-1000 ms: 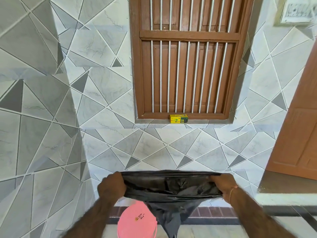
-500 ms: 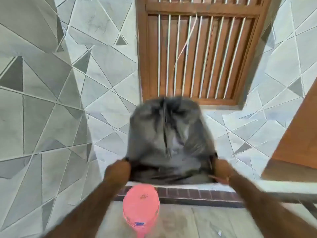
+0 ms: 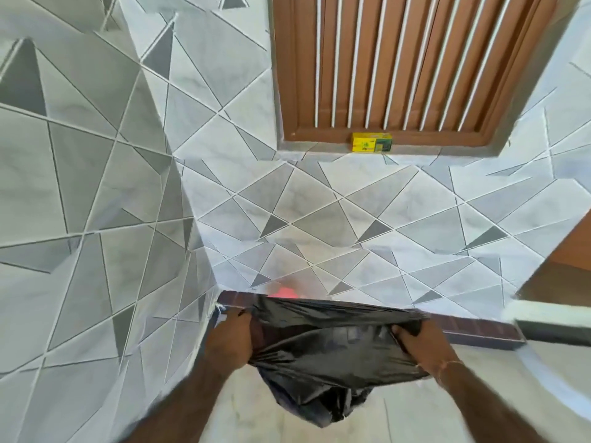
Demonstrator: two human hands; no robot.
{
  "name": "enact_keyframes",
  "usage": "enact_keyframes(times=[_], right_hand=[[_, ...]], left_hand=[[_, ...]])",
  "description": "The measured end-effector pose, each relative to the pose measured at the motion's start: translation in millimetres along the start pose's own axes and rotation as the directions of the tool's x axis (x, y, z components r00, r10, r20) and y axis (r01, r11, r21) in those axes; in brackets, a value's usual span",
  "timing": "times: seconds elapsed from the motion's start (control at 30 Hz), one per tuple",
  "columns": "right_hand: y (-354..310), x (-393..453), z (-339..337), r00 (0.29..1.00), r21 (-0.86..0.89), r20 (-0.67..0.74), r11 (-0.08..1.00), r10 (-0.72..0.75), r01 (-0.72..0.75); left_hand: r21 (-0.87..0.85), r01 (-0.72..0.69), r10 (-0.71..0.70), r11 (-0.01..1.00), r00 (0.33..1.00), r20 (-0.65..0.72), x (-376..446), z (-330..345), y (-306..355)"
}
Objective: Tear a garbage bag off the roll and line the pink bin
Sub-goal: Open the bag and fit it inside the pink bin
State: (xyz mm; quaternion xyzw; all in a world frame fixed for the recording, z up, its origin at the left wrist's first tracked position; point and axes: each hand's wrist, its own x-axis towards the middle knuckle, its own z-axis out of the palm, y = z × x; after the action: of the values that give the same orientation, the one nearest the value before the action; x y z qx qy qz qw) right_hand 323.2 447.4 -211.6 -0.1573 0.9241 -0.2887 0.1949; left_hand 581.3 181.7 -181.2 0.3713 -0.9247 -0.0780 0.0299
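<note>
While we held it stretched between both hands, the black garbage bag (image 3: 323, 343) hung slack and crinkled.
Our left hand (image 3: 228, 338) and right hand (image 3: 422, 345) each clenched its glossy rim; it hid nearly all of the pink bin (image 3: 283, 291), before the tiled wall (image 3: 319, 212) and a yellow box (image 3: 372, 142) on the window ledge.

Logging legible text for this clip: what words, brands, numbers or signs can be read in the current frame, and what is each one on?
Yellow and green box on the window sill: it carries printing and a small logo, too blurred to read.
Black garbage bag: no print visible.
Pink bin: only a blurred sliver shows above the bag; no label can be seen.
No text in this frame is legible.
</note>
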Motion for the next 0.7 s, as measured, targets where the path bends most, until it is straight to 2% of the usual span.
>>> enact_keyframes(times=[0.03,0.07,0.1,0.17,0.2,0.23,0.27,0.3,0.33,0.37,0.4,0.43,0.47,0.53,0.57,0.63,0.7], right_hand=[[2,0,-1,1.000,-0.002,0.003,1.000,0.001,-0.001],[6,2,-1,1.000,-0.058,0.009,0.998,-0.010,0.011],[13,8,3,0.999,-0.173,0.005,0.984,-0.035,0.035],[7,3,2,0.997,-0.341,0.041,0.937,-0.061,0.072],[4,3,4,0.994,-0.390,0.090,0.916,-0.065,0.095],[-3,4,3,0.985,-0.426,0.157,0.895,-0.074,0.136],[-10,8,1,0.971,-0.446,0.230,0.880,-0.064,0.164],[-18,11,-1,0.961,-0.439,0.272,0.882,-0.050,0.170],[-28,16,-3,0.959,-0.417,0.281,0.895,-0.039,0.159],[-37,20,-4,0.970,-0.388,0.241,0.912,-0.041,0.135],[-46,25,-5,0.986,-0.363,0.158,0.926,-0.048,0.103],[-54,30,-3,0.996,-0.338,0.061,0.938,-0.062,0.079],[-63,34,-1,0.996,-0.323,-0.013,0.943,-0.083,0.074],[-82,40,15,0.990,-0.326,-0.034,0.938,-0.139,0.120],[-93,46,26,0.988,-0.321,-0.024,0.937,-0.151,0.136],[-116,52,40,0.988,-0.258,-0.068,0.959,-0.139,0.117],[-141,62,57,0.975,-0.155,-0.188,0.984,-0.120,0.091]], left_hand=[[-0.023,-0.026,0.025,0.999,0.999,-0.025,7,20,-11],[-0.024,0.007,-0.008,1.000,0.999,-0.031,16,47,-23],[-0.058,0.045,-0.042,0.997,0.997,0.059,20,64,-31],[-0.078,0.091,-0.068,0.993,0.964,0.259,3,46,-5],[-0.038,0.060,-0.045,0.997,0.947,0.319,-7,31,12],[0.010,-0.044,0.038,0.999,0.934,0.355,-13,23,21],[0.055,-0.090,0.064,0.994,0.930,0.361,-14,18,25],[0.108,-0.087,0.046,0.990,0.941,0.335,-11,15,25],[0.141,-0.032,-0.001,0.990,0.974,0.227,-4,15,22],[0.101,0.039,-0.042,0.994,0.999,0.028,4,14,17],[0.021,0.127,-0.125,0.992,0.989,-0.085,13,9,12],[-0.085,0.216,-0.225,0.973,0.969,-0.105,21,8,5],[-0.228,0.323,-0.340,0.918,0.940,-0.037,26,5,4],[-0.461,0.471,-0.492,0.752,0.867,0.081,39,4,-7],[-0.535,0.500,-0.555,0.681,0.829,0.068,50,4,-17],[-0.634,0.461,-0.630,0.621,0.774,-0.054,71,3,-33],[-0.617,0.355,-0.567,0.703,0.803,-0.184,91,4,-52]])
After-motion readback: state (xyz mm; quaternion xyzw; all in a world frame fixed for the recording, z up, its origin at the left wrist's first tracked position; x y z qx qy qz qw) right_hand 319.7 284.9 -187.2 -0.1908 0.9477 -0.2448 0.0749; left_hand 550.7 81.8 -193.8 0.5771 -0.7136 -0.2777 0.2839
